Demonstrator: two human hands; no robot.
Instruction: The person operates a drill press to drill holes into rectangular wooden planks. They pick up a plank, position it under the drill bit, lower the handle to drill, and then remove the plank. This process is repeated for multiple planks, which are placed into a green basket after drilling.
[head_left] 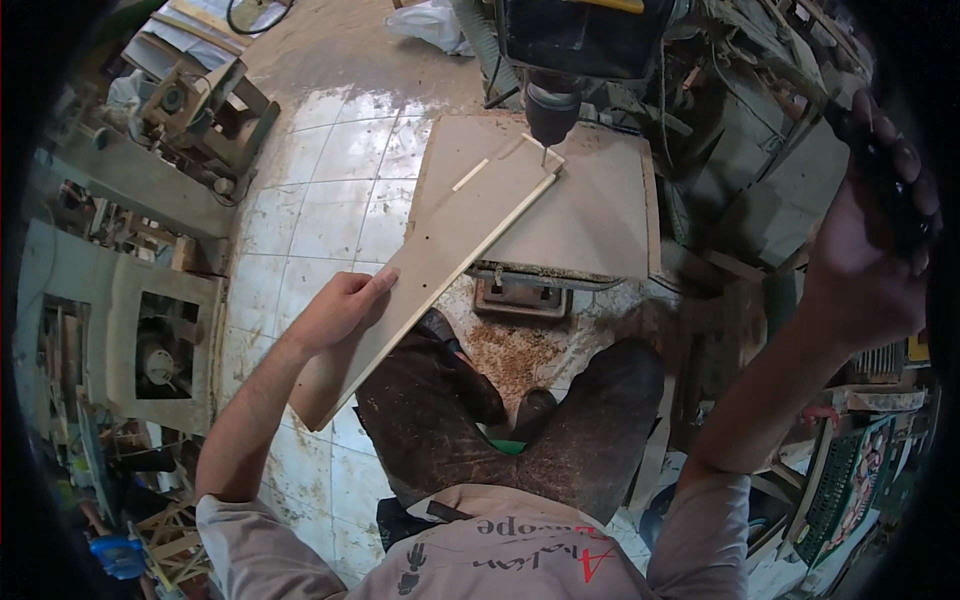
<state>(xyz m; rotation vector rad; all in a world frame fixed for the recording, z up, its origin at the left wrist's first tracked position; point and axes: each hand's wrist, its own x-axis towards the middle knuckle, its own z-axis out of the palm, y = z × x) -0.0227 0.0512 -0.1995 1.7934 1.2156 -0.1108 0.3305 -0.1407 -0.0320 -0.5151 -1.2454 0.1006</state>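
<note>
A long flat wooden board (425, 235) with pale edges lies slanted across the drill press table (610, 220), its near end sticking out past my left thigh. My left hand (345, 310) grips the board's left edge, thumb on top and the other fingers hidden underneath. Over the far end of the board stands the drill chuck (552, 112), its thin bit reaching down to the board near the corner. Two small dark holes show farther down the board. Up at the right, my right hand (880, 200) is wrapped round a black handle (868, 150).
Below the table sits a metal base (520, 300), with wood shavings (515, 355) on the tiled floor (320, 215) between my feet. Machines (180, 115) and wood pieces line the left. Clutter and a green crate (845, 490) stand at the right. A plastic bag (430, 25) lies beyond.
</note>
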